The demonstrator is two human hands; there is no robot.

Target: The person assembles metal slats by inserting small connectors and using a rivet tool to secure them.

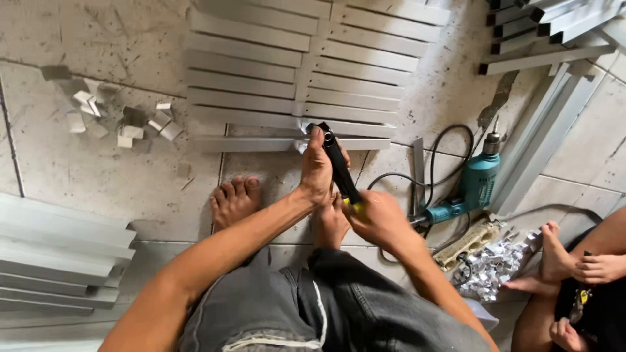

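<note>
My left hand [317, 166] grips the upper part of a black hand tool [337, 163] with a round head, which looks like a rivet tool. The head presses at the near edge of a row of grey aluminium slats [261, 78] laid side by side on the floor. My right hand [378, 218] is closed around the tool's lower handle, where a bit of yellow shows. Both hands hold it tilted, head away from me. My bare feet [236, 201] rest on the tiles just below the slats.
A teal electric drill [475, 186] with a black cord lies to the right. Small cut metal pieces [124, 124] are scattered at the left, shiny scraps [492, 267] at the right. Stacked aluminium profiles [59, 261] lie left and top right. Another person [580, 274] sits at the right edge.
</note>
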